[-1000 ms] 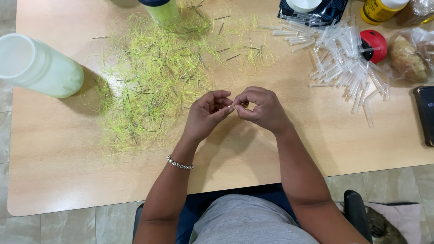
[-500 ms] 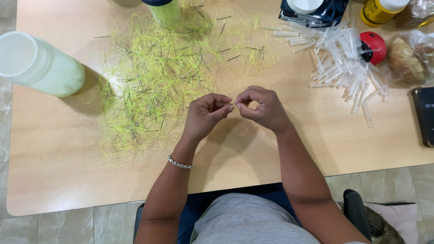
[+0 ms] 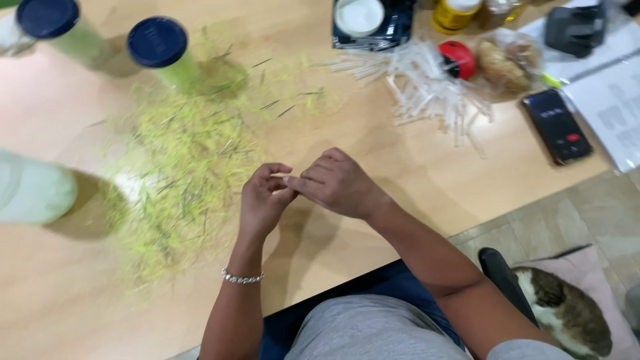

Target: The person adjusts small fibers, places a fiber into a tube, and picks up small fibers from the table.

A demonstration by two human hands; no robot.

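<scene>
Pinching together, left hand [image 3: 265, 200] and right hand [image 3: 335, 183] (contents unclear) near green-filled jars [image 3: 162, 51].

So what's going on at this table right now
A person seated at a wooden table has the left hand and right hand together, fingertips pinching something too small to make out. A spread of thin yellow-green strands lies beside the left hand, with a pile of clear tubes farther back.

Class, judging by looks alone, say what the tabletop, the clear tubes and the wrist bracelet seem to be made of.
Tabletop: likely wood laminate, pale grain, smooth matte surface.
Clear tubes: probably plastic, thin, translucent, straight.
Bracelet on the left wrist: looks like metal or beads, silvery glints; too small to tell which.
</scene>
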